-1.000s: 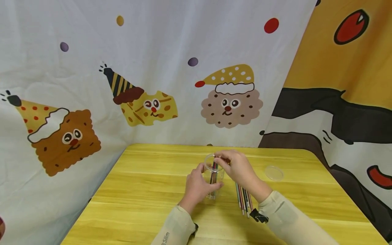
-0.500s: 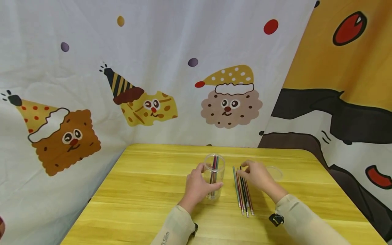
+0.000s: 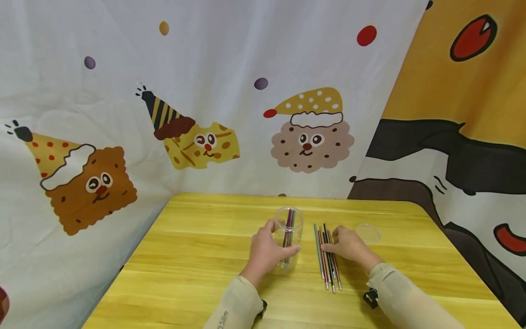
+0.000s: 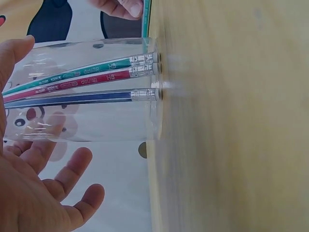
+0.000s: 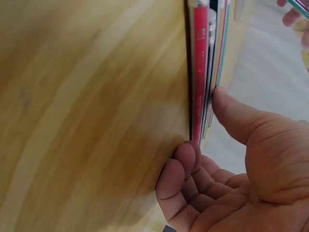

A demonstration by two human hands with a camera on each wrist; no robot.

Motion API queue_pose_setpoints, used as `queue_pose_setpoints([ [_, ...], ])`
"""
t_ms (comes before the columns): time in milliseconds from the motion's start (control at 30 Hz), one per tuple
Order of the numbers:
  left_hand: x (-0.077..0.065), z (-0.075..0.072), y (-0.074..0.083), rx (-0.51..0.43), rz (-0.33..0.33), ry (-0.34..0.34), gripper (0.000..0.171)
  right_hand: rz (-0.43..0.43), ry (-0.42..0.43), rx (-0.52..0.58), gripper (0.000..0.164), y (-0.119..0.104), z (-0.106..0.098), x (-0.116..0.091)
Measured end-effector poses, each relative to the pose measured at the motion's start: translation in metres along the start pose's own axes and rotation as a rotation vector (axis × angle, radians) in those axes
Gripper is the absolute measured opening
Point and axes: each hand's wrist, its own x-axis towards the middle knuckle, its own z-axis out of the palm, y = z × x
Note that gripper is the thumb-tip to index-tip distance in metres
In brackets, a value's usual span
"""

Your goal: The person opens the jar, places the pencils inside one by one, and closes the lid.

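Observation:
A clear plastic jar [image 3: 297,240] stands upright on the table with several pencils [image 3: 289,233] inside. Around its left side my left hand [image 3: 265,249] steadies it, thumb in front and fingers behind. In the left wrist view, teal, red and dark blue pencils [image 4: 96,76] lean within the jar, eraser ends down. Right of the jar lies a row of loose pencils [image 3: 330,274]. My right hand [image 3: 349,244] is at this row; in the right wrist view its thumb touches the pencils, and curled fingers meet the outer red pencil [image 5: 199,72].
A round clear lid [image 3: 368,234] lies flat on the yellow wood-grain table [image 3: 185,274], beyond my right hand. Behind the table hangs a white curtain [image 3: 230,59] with cartoon food prints.
My right hand left the jar's mouth, moved right to the loose pencils, then slid down along them toward me. My left hand stays at the jar.

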Motion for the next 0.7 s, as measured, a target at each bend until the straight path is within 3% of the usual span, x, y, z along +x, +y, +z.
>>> queue_pose_setpoints([
  [400, -0.0017, -0.0025, 0.0031, 0.004, -0.003, -0.013, 0.077, -0.036, 0.013, 0.045, 0.042, 0.0016, -0.0041, 0.0005],
  [700, -0.0006, -0.0051, 0.004, 0.0, -0.003, -0.019, 0.079, 0.008, -0.005, 0.145, 0.035, 0.0053, -0.0065, 0.0009],
])
